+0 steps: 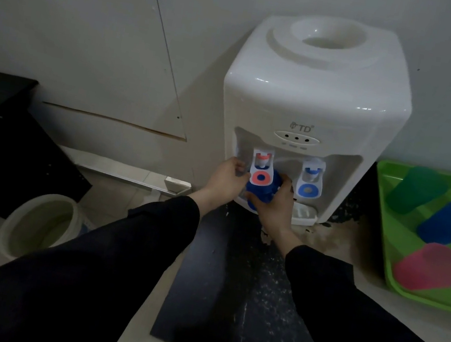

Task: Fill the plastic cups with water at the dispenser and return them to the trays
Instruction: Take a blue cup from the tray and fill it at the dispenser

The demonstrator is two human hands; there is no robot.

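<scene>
- A blue plastic cup [263,189] is held under the red tap [348,188] of the white water dispenser [313,102], long axis roughly upright, mouth toward the tap.
- The right hand [275,206] is closed around the cup from the right.
- The left hand [223,182] touches the cup's left side; its grip cannot be told.
- Other cups lie on the green tray [387,228].

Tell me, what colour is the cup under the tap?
Blue cup, seen from the head camera.

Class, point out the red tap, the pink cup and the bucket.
red tap [349,182], head view, on its paddle
pink cup [431,267], head view, on its side wall
bucket [9,227], head view, on its rim
</scene>
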